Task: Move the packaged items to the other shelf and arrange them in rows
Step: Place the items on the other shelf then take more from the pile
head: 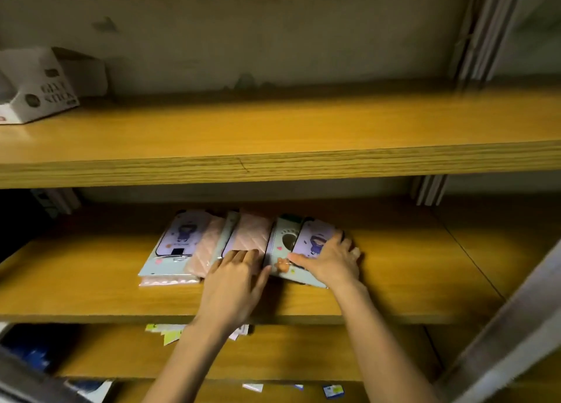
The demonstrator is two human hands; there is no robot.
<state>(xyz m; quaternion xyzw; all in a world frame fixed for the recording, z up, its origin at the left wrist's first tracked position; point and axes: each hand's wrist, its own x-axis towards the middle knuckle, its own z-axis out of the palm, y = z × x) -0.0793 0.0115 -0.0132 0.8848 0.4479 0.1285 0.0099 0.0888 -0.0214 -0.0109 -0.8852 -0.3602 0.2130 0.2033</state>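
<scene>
Several flat packaged phone cases lie overlapping on the middle wooden shelf (91, 284). At the left is a lilac cartoon-print package (179, 238), beside it a pink quilted one (208, 250), then another pink quilted package (252, 232). My left hand (233, 284) rests palm down on the near end of that pink package. My right hand (331, 261) lies flat on a pale green package (280, 244) with a lilac cartoon case, thumb spread across it. Both hands press on the packages; neither lifts one.
The upper shelf (273, 129) holds only a white cardboard box (39, 86) at its far left. More small packages (165, 332) show on the lower shelves. A metal upright (504, 326) runs diagonally at the right.
</scene>
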